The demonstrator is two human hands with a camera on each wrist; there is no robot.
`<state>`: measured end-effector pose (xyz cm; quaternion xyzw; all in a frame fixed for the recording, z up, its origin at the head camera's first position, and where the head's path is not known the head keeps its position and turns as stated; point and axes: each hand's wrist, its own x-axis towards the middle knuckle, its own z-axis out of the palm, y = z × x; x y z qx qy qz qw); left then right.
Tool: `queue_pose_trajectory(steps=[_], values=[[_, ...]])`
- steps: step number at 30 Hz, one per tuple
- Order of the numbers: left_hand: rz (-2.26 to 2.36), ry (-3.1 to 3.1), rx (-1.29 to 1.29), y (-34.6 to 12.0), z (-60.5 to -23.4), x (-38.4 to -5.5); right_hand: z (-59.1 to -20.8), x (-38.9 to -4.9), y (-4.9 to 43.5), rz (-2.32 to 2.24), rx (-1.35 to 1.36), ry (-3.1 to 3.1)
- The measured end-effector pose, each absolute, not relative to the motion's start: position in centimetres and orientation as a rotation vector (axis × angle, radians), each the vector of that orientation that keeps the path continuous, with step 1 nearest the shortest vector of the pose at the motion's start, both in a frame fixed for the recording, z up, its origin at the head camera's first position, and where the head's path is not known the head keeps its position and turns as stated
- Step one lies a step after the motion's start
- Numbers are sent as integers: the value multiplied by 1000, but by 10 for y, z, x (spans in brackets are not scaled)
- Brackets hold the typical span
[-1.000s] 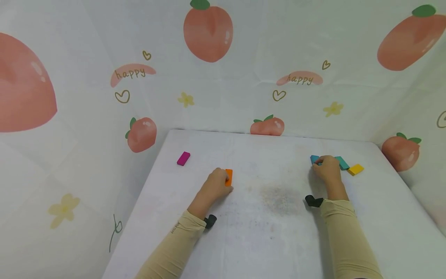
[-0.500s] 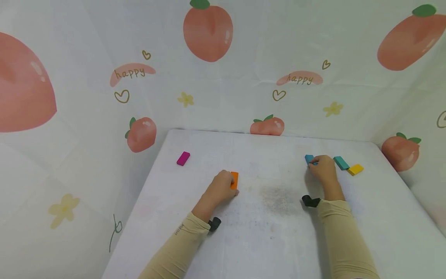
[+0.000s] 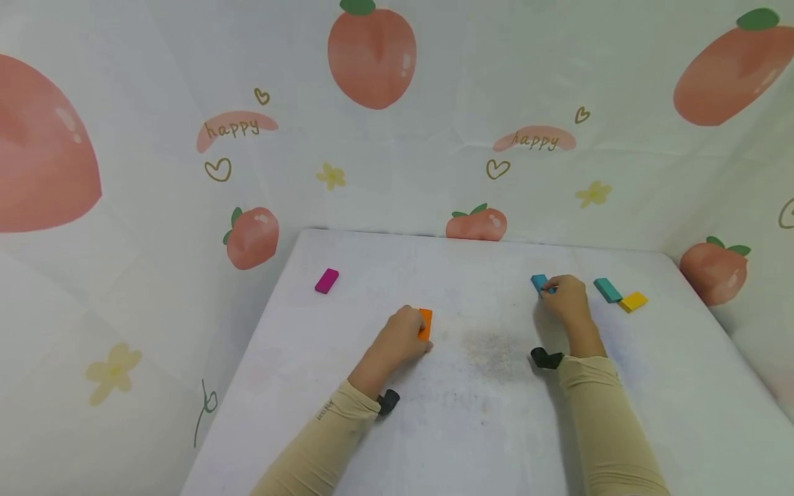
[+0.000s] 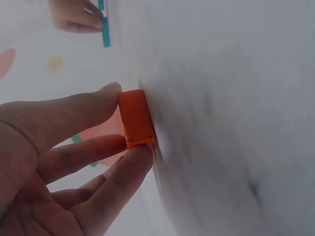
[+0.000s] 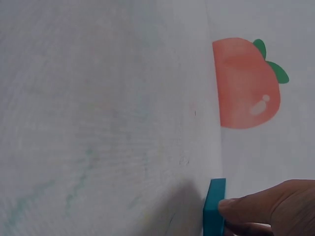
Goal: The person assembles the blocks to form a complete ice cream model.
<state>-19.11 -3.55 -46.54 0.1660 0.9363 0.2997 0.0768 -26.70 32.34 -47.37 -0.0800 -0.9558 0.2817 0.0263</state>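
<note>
Near the middle of the table, my left hand [image 3: 400,337] pinches an orange block [image 3: 425,324] between thumb and fingers. The left wrist view has this orange block [image 4: 137,118] close at the white tabletop, thumb at one end and fingertips at the other. Farther back on the right, my right hand [image 3: 566,297] pinches a blue block [image 3: 539,283] by its near part. In the right wrist view, the thumb presses on the side of the blue block [image 5: 214,206], and the other fingers are mostly hidden behind it.
A teal block [image 3: 607,290] and a yellow block [image 3: 633,302] lie close together right of my right hand. At the back left lies a magenta block [image 3: 327,281]. The white table [image 3: 471,441] meets a peach-printed cloth [image 3: 422,172] along its back edge.
My left hand has slid right and slightly toward me with the orange block. My right hand has moved left with the blue block, away from the teal block.
</note>
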Motion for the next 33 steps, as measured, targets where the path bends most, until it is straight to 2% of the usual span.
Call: queue_pose_trajectory(steps=[10,33], values=[[889,2799,489,-31,-463,-186,-469,-266,313,898,-270,-2966],[904,2787,523,-23,-462,-179,-474,-268,294,890,-117,-2970]])
